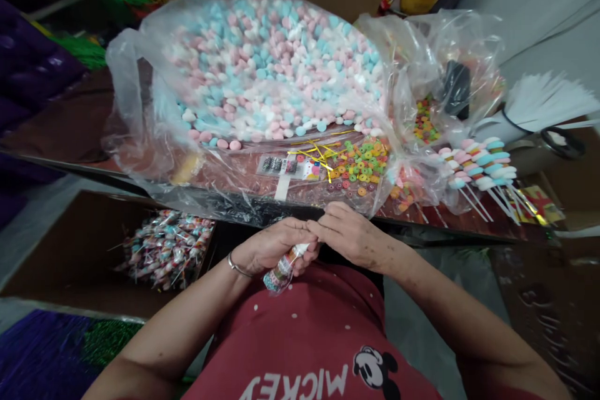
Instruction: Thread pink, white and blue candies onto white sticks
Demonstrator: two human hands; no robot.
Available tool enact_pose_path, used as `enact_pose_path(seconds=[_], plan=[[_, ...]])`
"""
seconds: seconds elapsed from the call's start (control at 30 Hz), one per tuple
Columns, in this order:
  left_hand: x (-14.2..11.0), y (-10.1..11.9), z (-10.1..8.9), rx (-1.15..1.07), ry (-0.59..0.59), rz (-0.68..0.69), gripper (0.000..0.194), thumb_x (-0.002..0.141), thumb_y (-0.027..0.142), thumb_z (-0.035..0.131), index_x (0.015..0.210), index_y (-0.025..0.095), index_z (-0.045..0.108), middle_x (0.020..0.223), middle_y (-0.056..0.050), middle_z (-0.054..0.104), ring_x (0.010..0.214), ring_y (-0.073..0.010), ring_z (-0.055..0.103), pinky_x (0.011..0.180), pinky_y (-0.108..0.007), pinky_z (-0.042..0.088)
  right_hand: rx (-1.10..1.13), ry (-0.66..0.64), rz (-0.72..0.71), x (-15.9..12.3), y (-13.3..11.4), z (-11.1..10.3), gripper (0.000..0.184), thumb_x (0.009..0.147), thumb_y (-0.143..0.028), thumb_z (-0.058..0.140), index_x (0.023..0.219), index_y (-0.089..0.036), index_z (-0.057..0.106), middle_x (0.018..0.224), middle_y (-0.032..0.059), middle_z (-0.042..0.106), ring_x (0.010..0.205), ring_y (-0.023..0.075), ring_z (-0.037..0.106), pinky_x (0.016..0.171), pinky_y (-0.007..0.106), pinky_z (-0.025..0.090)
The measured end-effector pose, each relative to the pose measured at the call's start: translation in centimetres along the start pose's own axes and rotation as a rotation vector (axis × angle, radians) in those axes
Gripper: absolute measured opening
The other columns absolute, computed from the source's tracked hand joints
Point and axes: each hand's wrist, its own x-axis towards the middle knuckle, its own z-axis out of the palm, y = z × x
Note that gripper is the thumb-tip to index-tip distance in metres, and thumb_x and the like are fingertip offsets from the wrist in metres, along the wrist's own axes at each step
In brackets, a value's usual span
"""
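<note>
Okay, far left: carton of wrapped sweets, next to the worktop. Big clear bag of pale marshmallows on the worktop behind. Left hand closed round a wrapped candy, tilted, in front of the worktop edge, white end up by the fingertips. Should be light, soft, easily squashed; film probably slippery. Best hold: lightly round the body, or firmer at the white end. Gold ties beyond. Right hand bent, meeting the left at the fingertips; contact is small and covered, so can't tell if it pinches anything. Further right: ring candies, then marshmallow skewers, sticks toward the person.
</note>
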Motion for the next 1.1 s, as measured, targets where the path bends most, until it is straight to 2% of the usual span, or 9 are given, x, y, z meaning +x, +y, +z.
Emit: enact_pose_path(seconds=[0.17,0.23,0.37,0.47,0.53,0.63,0.77,0.9,1.1], plan=[[-0.3,0.5,0.3,0.195,0.002,-0.012,0.032,0.076,0.042,0.07,0.068,0.014,0.057,0.059,-0.001,0.055,0.043,-0.0082,0.046,0.041,-0.021,0.036,-0.172,0.075,-0.048,0.1,-0.4,0.0,0.027,0.095,-0.013,0.042,0.078,-0.013,0.063,0.068,0.0048,0.055,0.07,0.0184,0.042,0.074,0.036,0.037],[-0.5,0.8,0.6,0.472,0.109,0.134,0.026,0.08,0.039,0.066,0.075,0.014,0.06,0.065,-0.002,0.058,0.049,-0.0096,0.048,0.047,-0.022,0.037,-0.203,0.103,-0.008,0.2,-0.3,0.2,0.029,0.094,-0.014,0.043,0.07,-0.016,0.06,0.065,0.0038,0.053,0.069,0.0181,0.041,0.073,0.036,0.035],[-0.9,0.4,1.0,1.12,0.309,0.621,0.011,0.087,0.023,0.056,0.084,0.018,0.065,0.078,-0.005,0.06,0.071,-0.016,0.051,0.07,-0.028,0.041,-0.13,0.078,0.174,0.2,-0.3,0.8,0.031,0.093,-0.016,0.041,0.064,-0.019,0.053,0.062,0.0021,0.051,0.066,0.0169,0.04,0.069,0.034,0.032],[-1.1,-0.2,0.7,1.282,0.328,0.75,0.017,0.089,0.018,0.051,0.082,0.019,0.067,0.081,-0.008,0.061,0.076,-0.0183,0.05,0.073,-0.03,0.04,0.025,-0.025,0.251,0.4,0.1,0.6,0.03,0.093,-0.017,0.041,0.066,-0.018,0.052,0.064,0.0016,0.055,0.065,0.0156,0.043,0.068,0.032,0.032],[-1.3,-0.2,0.6,1.2,0.393,0.75,0.016,0.087,0.019,0.055,0.078,0.019,0.068,0.075,-0.006,0.059,0.069,-0.0167,0.049,0.069,-0.028,0.039,0.185,-0.036,0.286,0.5,0.9,0.2,0.031,0.096,-0.021,0.038,0.071,-0.018,0.056,0.069,0.0016,0.059,0.067,0.0148,0.048,0.069,0.03,0.034],[-1.6,0.4,0.8,0.896,0.533,0.665,0.015,0.084,0.026,0.062,0.072,0.019,0.067,0.062,-0.001,0.056,0.057,-0.0128,0.046,0.06,-0.024,0.038,0.394,0.109,0.494,0.8,3.4,-0.5,0.035,0.1,-0.027,0.031,0.084,-0.019,0.06,0.08,0.0017,0.065,0.073,0.0139,0.056,0.069,0.027,0.039],[-1.4,1.1,1.0,0.43,0.6,0.498,0.023,0.081,0.037,0.065,0.07,0.017,0.065,0.061,0.0,0.062,0.049,-0.0095,0.049,0.046,-0.02,0.036,0.117,0.202,0.72,1.9,7.8,0.1,0.025,0.093,-0.026,0.045,0.077,-0.02,0.063,0.073,0.0016,0.062,0.073,0.0172,0.053,0.071,0.029,0.04],[-0.7,1.1,0.8,0.173,0.572,0.54,0.021,0.076,0.034,0.071,0.07,0.017,0.062,0.07,-0.001,0.068,0.051,-0.0082,0.055,0.044,-0.017,0.039,-0.229,0.082,0.701,3.5,10.5,1.4,0.021,0.091,-0.018,0.047,0.083,-0.017,0.067,0.086,0.0091,0.065,0.082,0.0223,0.051,0.077,0.034,0.038],[-0.5,1.0,0.9,0.058,0.53,0.542,0.023,0.073,0.033,0.074,0.07,0.016,0.059,0.066,0.0,0.067,0.048,-0.0081,0.055,0.042,-0.017,0.042,-0.382,-0.164,0.488,5.1,12.0,1.3,0.024,0.091,-0.01,0.049,0.104,-0.016,0.068,0.101,0.0124,0.064,0.097,0.0257,0.049,0.081,0.036,0.037]])
